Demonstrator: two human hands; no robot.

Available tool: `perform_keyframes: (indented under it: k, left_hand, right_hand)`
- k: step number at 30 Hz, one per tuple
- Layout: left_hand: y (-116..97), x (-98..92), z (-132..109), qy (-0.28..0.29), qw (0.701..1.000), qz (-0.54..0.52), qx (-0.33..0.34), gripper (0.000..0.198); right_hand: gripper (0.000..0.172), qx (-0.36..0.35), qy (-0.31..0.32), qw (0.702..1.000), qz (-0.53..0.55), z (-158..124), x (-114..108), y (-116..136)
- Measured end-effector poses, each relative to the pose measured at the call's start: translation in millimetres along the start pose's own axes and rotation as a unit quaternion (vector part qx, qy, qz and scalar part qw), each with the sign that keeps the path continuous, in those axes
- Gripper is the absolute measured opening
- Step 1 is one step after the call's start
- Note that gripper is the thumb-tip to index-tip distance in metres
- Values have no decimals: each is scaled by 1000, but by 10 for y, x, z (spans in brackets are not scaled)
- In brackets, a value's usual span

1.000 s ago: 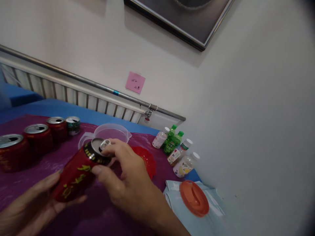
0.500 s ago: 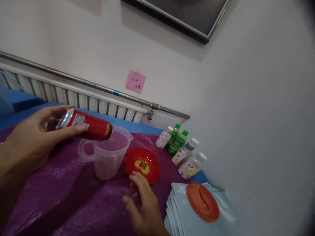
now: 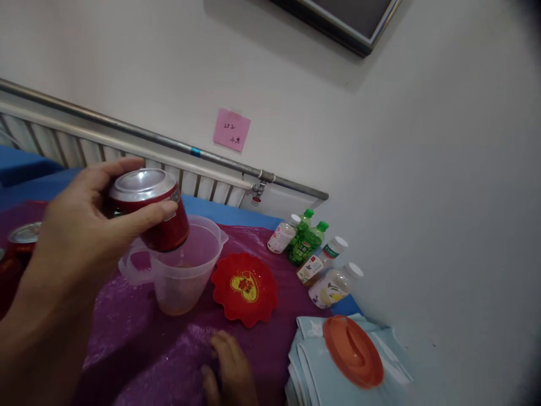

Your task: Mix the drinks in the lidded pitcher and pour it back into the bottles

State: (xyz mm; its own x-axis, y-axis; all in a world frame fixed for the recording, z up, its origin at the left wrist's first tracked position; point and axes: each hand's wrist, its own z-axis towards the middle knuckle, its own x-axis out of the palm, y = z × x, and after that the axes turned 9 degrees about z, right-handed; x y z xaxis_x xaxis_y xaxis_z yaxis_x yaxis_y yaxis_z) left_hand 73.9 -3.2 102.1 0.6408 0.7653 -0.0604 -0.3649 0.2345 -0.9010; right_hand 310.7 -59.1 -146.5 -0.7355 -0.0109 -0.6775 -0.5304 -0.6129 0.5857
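My left hand [image 3: 80, 237] is wrapped round a red drink can [image 3: 158, 211], held tipped upside down with its mouth inside a clear plastic measuring jug [image 3: 177, 270]. A little brownish liquid lies in the jug's bottom. My right hand [image 3: 228, 369] rests on the purple table cover [image 3: 139, 349] near the front edge, fingers bent downward, nothing seen in it. A red scalloped dish [image 3: 247, 287] with a yellow emblem sits just right of the jug.
Another red can [image 3: 21, 239] stands at the left edge. Several small drink bottles [image 3: 315, 256] lie against the wall at right. An orange lid [image 3: 353, 349] rests on folded light-blue cloths [image 3: 321, 372]. A radiator with pipe [image 3: 127, 146] runs behind the table.
My left hand has tipped the can from nearly level to upside down over the jug. My right hand slid back toward me along the cover.
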Motion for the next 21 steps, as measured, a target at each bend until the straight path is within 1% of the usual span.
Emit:
perform_keyframes:
  k: [2, 5, 8, 10, 13, 17, 21]
  left_hand:
    - [35, 13, -10, -10, 999, -31, -6, 66]
    - [52, 18, -20, -8, 999, -34, -8, 65]
    - [47, 12, -31, -17, 999, -30, -9, 64]
    - [56, 3, -31, -15, 999, -28, -1, 64]
    - [98, -23, -3, 1, 1000, -21, 8, 65]
    - [170, -62, 61, 26, 999, -20, -2, 69]
    - [214, -81, 86, 32, 999, -8, -5, 72]
  right_hand:
    - [46, -22, -13, 1000, 1, 14, -55, -13]
    - [37, -58, -55, 997, -5, 41, -118, -1]
    - [33, -65, -84, 994, -8, 73, -126, 30]
    - [30, -62, -91, 994, 2, 87, -122, 51]
    - [31, -58, -78, 995, 9, 78, -125, 61]
    - [36, -48, -44, 998, 18, 45, -140, 52]
    - [37, -43, -34, 998, 40, 37, -144, 52]
